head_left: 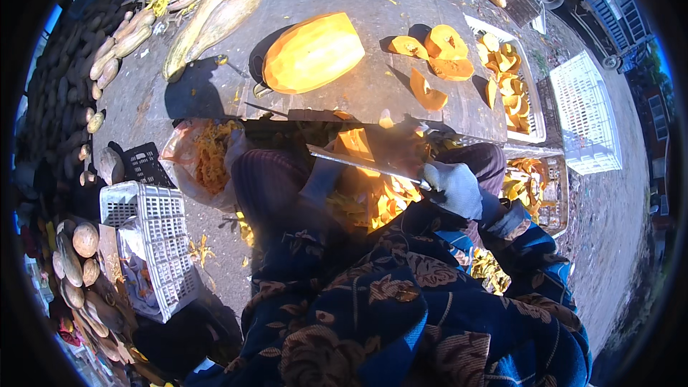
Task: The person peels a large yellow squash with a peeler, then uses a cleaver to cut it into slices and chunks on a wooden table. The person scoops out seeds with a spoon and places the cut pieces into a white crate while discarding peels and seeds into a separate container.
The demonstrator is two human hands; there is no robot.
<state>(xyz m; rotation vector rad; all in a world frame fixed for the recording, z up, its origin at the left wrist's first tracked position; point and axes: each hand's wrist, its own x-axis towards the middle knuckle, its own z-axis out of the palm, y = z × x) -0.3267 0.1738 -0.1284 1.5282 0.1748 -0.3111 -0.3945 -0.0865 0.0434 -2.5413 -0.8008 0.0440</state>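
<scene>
My right hand (452, 189), in a pale work glove, is closed around the handle of a long knife (365, 163). The blade points left, across a piece of orange pumpkin (353, 144) over my lap. My left hand (322, 174), also gloved, is in shade at the left side of that piece; its fingers are hidden, so its hold cannot be told. A large peeled pumpkin (314, 54) lies on the board table (226, 98) before me, with several cut pumpkin pieces (446, 43) to its right. Orange and yellow peelings (389, 201) lie below my hands.
Two unpeeled long pumpkins (215, 27) rest at the table's left. A white crate (539, 118) of cut chunks stands at the right, near another white crate (586, 113). A plastic bag (180, 164) of pulp and a crate (164, 247) stand at the left.
</scene>
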